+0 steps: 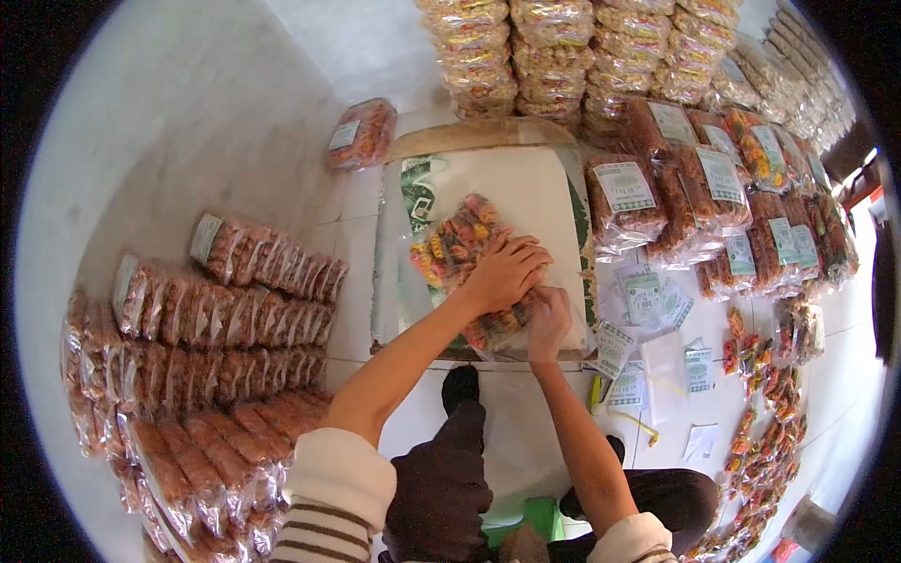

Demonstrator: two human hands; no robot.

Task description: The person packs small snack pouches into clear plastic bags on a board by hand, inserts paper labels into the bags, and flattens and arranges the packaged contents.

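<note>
A clear plastic bag of red and yellow snacks (460, 239) lies slanted on a low board-like surface covered in white sheeting (535, 178). My left hand (507, 274) rests across the bag's upper side, its fingers stretched out over the plastic. Close beside it, my right hand (549, 324) is closed at the bag's right edge, the fingers pinched on the plastic. Exactly what lies under the fingertips is hidden.
Rows of packed brown snacks (225, 319) line the left. Labelled snack bags (624, 197) are piled at right, below tall stacks of pale snack bags (554, 56). Loose printed labels (643, 296) lie on the floor near strings of small colourful packets (774, 403). One pack (363, 134) sits behind.
</note>
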